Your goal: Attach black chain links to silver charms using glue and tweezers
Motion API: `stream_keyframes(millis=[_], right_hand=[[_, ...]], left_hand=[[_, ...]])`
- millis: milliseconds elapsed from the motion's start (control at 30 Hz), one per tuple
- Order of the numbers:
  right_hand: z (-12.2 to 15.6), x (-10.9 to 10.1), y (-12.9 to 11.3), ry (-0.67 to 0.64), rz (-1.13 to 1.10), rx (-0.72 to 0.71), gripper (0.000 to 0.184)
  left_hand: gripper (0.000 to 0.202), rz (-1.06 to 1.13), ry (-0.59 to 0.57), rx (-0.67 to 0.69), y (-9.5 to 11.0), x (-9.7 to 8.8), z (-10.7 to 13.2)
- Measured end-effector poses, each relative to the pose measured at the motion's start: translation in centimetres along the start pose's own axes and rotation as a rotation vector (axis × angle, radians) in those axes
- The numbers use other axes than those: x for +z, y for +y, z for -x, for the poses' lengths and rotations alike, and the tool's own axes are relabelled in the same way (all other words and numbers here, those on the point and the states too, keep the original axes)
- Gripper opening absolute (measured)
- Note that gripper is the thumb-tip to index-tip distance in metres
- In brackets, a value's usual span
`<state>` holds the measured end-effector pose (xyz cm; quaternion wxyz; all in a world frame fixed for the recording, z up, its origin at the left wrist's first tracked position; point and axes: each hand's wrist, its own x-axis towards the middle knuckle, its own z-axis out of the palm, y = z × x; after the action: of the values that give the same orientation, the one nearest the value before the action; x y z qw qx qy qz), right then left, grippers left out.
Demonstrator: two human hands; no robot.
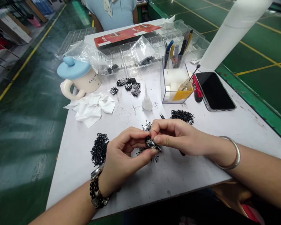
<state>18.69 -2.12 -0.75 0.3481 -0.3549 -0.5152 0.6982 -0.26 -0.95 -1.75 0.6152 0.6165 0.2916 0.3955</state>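
Between both hands, over the front middle of the table, is a small black and silver part (151, 143). My left hand (128, 150) pinches it between thumb and fingertips. From the other side, my right hand (175, 136) grips its upper edge, thumb and forefinger closed. Below lies a scatter of small silver pieces (147, 125), partly hidden by the hands. A pile of black curved pieces (99, 149) rests beside my left wrist, and a second black pile (182, 116) sits behind my right hand. Dark tweezer-like tips (162, 116) show past my right fingers, the rest mostly covered.
Behind the hands stand a white dropper bottle (147, 101), several black-silver parts (128, 85) and a clear tool box (176, 84). A lidded mug (84, 79) and crumpled tissue (91, 107) are left; a phone (214, 90) and red cutter (197, 89) right. A person (112, 14) is opposite.
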Motion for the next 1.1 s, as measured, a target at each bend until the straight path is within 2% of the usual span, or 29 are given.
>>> stream_keyframes(millis=[167,267,433,600,1100], right_hand=[[0.1,-0.1,-0.1,-0.008,0.037,-0.031,0.022],[0.2,-0.1,-0.2,-0.006,0.126,-0.078,0.019],[0.5,0.1,-0.4,0.031,0.411,-0.302,0.009],[0.8,0.2,-0.6,0.030,0.582,-0.473,0.005],[1.1,0.7,-0.6,0.062,0.710,-0.547,0.003]], left_hand=[[0.039,-0.015,0.006,0.015,0.0,0.0,0.1],[0.040,-0.038,-0.001,0.068,-0.1,-0.1,0.1],[0.046,-0.135,0.010,0.251,-0.3,-0.1,0.0],[0.047,-0.182,0.015,0.305,-0.2,0.0,0.1],[0.048,-0.345,0.036,0.408,-0.3,-0.3,0.6]])
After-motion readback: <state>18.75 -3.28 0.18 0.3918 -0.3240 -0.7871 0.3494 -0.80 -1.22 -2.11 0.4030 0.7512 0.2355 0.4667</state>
